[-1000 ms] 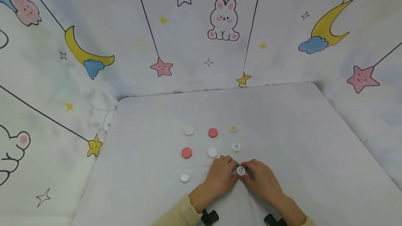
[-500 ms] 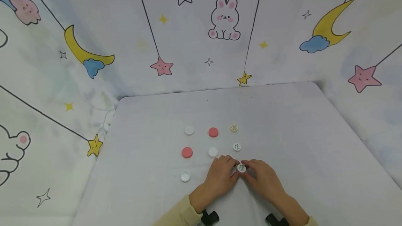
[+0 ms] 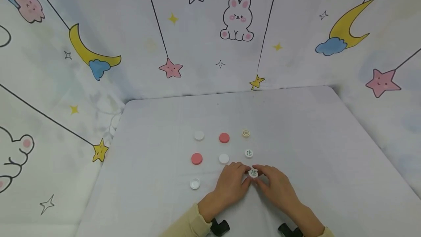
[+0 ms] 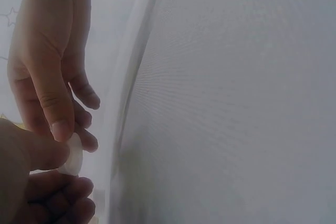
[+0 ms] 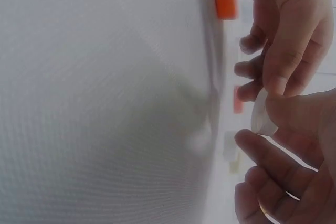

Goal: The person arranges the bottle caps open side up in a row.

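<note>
Both hands meet at the table's near middle around a small round white cap (image 3: 253, 173) with dark green print on its top. It looks slightly tilted. My left hand (image 3: 230, 183) pinches the cap's left side between thumb and fingers. From the other side my right hand (image 3: 277, 185) grips it with thumb and forefinger. The left wrist view shows the white cap (image 4: 74, 158) edge-on between both thumbs. In the right wrist view the cap (image 5: 262, 116) is partly covered by my right thumb. Just beyond the hands lies a similar printed cap (image 3: 249, 153).
Farther back sit a yellowish cap (image 3: 246, 133), a red cap (image 3: 224, 138) and a white cap (image 3: 198, 135). Another white cap (image 3: 224, 158) lies close to my left hand. At left are a red cap (image 3: 197, 158) and a hollow-looking white cap (image 3: 195, 184).
The held cap has shifted slightly away from the body and tilted, with my right fingers moving along. My left hand has barely moved. The other caps keep their places while the head view shifts a little.
</note>
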`<state>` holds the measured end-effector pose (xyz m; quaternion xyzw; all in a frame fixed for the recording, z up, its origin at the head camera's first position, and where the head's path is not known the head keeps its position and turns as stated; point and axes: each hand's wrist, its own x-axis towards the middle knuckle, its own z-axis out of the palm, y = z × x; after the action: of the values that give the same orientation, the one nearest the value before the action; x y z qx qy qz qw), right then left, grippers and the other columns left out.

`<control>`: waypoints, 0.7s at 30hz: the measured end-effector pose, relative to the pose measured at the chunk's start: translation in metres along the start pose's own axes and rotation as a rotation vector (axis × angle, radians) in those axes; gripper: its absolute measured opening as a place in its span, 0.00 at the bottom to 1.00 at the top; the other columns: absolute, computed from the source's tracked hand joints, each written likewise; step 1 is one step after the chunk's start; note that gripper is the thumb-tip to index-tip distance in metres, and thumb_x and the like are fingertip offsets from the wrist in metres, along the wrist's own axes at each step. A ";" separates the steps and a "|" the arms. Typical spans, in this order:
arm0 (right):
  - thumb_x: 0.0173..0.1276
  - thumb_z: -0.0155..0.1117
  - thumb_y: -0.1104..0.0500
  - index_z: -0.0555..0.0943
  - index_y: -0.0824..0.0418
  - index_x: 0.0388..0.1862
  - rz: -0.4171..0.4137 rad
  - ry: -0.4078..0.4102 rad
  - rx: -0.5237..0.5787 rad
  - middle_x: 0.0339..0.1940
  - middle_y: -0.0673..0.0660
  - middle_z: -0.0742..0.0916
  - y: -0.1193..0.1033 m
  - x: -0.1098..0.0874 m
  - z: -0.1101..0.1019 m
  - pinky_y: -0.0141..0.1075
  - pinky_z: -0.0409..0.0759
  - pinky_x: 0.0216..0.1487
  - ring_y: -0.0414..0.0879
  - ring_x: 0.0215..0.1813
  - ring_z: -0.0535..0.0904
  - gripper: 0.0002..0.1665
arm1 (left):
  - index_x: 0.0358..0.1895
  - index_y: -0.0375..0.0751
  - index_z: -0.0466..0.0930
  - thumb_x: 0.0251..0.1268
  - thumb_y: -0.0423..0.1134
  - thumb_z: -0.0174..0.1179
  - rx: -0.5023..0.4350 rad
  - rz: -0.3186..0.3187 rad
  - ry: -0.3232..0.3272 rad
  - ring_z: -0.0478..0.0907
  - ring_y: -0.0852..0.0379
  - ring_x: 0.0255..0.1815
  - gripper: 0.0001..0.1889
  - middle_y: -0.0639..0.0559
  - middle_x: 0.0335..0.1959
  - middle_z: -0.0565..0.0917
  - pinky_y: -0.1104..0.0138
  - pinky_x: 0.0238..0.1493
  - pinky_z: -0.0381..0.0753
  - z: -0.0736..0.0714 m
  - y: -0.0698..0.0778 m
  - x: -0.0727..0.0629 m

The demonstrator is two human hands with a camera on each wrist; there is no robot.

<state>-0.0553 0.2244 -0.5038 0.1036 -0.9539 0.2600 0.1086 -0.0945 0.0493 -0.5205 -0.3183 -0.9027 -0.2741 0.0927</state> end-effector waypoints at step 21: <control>0.53 0.77 0.64 0.83 0.55 0.45 -0.050 0.091 0.071 0.28 0.43 0.87 0.004 0.000 0.001 0.30 0.75 0.29 0.30 0.28 0.75 0.19 | 0.46 0.45 0.87 0.63 0.44 0.66 -0.079 -0.082 -0.058 0.71 0.68 0.29 0.12 0.60 0.33 0.85 0.77 0.31 0.67 0.001 -0.002 0.003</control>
<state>-0.0567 0.2272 -0.5066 0.1192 -0.9352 0.2953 0.1547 -0.0976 0.0503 -0.5211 -0.2921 -0.9059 -0.3037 0.0425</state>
